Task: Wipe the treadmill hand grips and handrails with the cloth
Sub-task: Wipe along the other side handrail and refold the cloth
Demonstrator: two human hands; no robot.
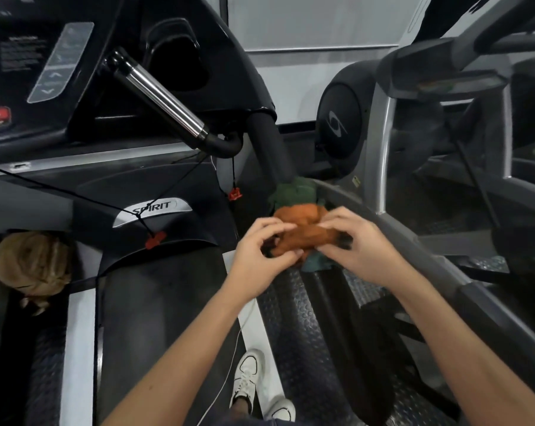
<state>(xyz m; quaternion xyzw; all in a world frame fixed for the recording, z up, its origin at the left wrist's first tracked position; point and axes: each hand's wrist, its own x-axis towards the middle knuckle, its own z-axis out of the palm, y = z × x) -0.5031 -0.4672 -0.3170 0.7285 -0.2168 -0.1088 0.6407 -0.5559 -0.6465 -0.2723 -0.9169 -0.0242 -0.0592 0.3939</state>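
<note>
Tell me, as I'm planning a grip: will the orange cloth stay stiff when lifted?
Probably floppy: the orange cloth bunches in folds between the left hand and right hand. Likely light: both hands merely pinch it.

Studded rubber floor [303,327], treadmill [155,318] on it, white shoes [248,376] on side rail [253,321]

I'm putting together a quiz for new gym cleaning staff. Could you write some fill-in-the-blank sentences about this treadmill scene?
1. The left hand and right hand pinch a bunched cloth coloured ____.
2. The silver badge on the motor cover reads ____.
3. The clip hanging below the chrome hand grip is coloured ____.
4. The person's shoes are ____.

Missing words: orange; SPIRIT; red; white.
</note>
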